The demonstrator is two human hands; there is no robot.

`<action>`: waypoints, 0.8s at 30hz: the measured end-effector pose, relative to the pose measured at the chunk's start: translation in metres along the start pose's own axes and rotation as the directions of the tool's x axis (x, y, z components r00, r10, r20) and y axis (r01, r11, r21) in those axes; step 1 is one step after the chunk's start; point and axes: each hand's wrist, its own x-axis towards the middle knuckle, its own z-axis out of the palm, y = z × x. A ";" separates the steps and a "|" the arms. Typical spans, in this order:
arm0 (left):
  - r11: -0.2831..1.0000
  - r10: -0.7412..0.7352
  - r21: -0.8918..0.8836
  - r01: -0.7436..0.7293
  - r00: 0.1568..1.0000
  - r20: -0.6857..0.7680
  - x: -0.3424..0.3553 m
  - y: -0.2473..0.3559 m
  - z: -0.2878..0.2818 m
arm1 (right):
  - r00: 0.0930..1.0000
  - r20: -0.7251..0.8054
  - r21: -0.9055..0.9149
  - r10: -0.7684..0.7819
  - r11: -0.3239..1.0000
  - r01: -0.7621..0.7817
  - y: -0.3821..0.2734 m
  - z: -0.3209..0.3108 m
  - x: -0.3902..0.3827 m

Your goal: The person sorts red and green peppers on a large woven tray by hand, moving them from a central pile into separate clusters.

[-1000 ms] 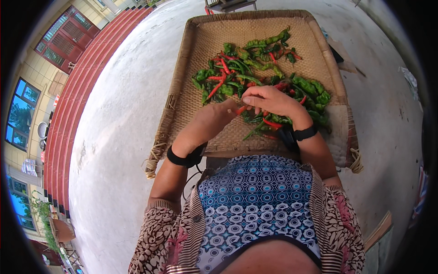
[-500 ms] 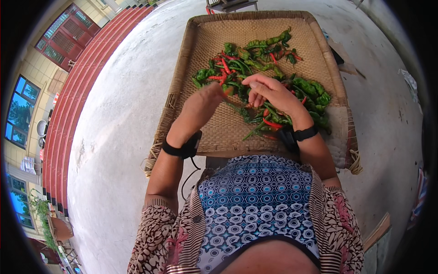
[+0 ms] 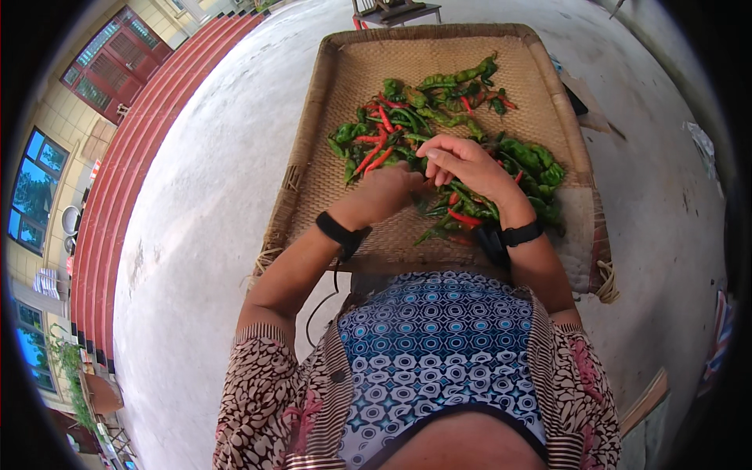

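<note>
A heap of green peppers and red chili peppers lies on a rectangular woven bamboo tray in front of me. My left hand reaches in over the tray, its fingers closed and their tips meeting my right hand. Above the middle of the heap, my right hand has its thumb and fingers curled toward the left one. Whatever sits between the fingertips is hidden by the hands. Just left of the hands, a few red chili peppers rest on the tray's weave.
The tray has a raised, bound rim, with a patched corner at the near right. A small dark table stands beyond its far edge. Red steps run along the left. A cable hangs from my left wristband.
My left hand has moved right and nearer me, from the left part of the heap to my right hand. Red chili peppers it covered now show. The right hand has barely shifted.
</note>
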 end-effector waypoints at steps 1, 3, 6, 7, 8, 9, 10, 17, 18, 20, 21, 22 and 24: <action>1.000 0.020 -0.006 -0.020 0.999 -0.045 -0.001 -0.002 -0.006 | 1.000 -0.004 0.003 0.000 1.000 0.000 0.000 -0.001 0.000; 0.970 -0.080 -0.238 0.057 0.993 -0.088 0.004 -0.011 -0.016 | 0.997 -0.082 -0.035 0.001 0.999 -0.004 -0.003 -0.003 0.001; 0.798 -0.344 -0.536 0.276 0.938 -0.029 0.004 -0.007 -0.025 | 0.978 -0.176 -0.020 0.110 0.993 -0.115 -0.002 -0.004 -0.001; 0.646 -0.381 -0.718 0.260 0.925 -0.007 0.002 -0.011 -0.024 | 0.978 -0.180 -0.021 0.105 0.994 -0.111 -0.001 -0.004 -0.001; 0.458 -0.410 -0.859 0.228 0.912 0.024 0.002 -0.013 -0.023 | 0.982 -0.086 -0.053 0.169 0.983 -0.174 0.000 -0.003 -0.002; 0.356 -0.433 -0.908 0.220 0.900 0.048 0.004 -0.010 -0.023 | 0.972 0.007 -0.090 0.237 0.968 -0.235 0.000 -0.001 -0.003; 0.357 -0.428 -0.908 0.218 0.902 0.048 0.005 -0.006 -0.022 | 0.960 0.043 -0.151 0.278 0.951 -0.269 -0.003 0.002 -0.002; 0.300 -0.447 -0.937 0.180 0.894 0.029 0.015 0.002 -0.008 | 0.928 0.038 -0.207 0.370 0.912 -0.355 -0.011 0.009 -0.001; 0.290 -0.475 -0.941 0.174 0.880 0.016 0.016 0.004 -0.008 | 0.932 0.007 -0.198 0.362 0.914 -0.353 -0.010 0.008 0.000; 0.281 -0.478 -0.943 0.177 0.878 0.022 0.020 -0.001 -0.009 | 0.949 0.001 -0.193 0.315 0.931 -0.309 -0.008 0.006 0.000; 0.270 -0.484 -0.946 0.181 0.874 0.029 0.021 -0.003 -0.010 | 0.963 0.000 -0.187 0.270 0.946 -0.265 -0.007 0.006 0.000; 0.271 -0.484 -0.945 0.182 0.874 0.030 0.021 -0.005 -0.014 | 0.963 -0.001 -0.186 0.269 0.946 -0.264 -0.006 0.005 -0.001; 0.343 -0.509 -0.925 0.165 0.860 -0.035 0.019 -0.010 -0.024 | 0.987 -0.052 -0.047 0.152 0.987 -0.155 -0.005 0.004 -0.002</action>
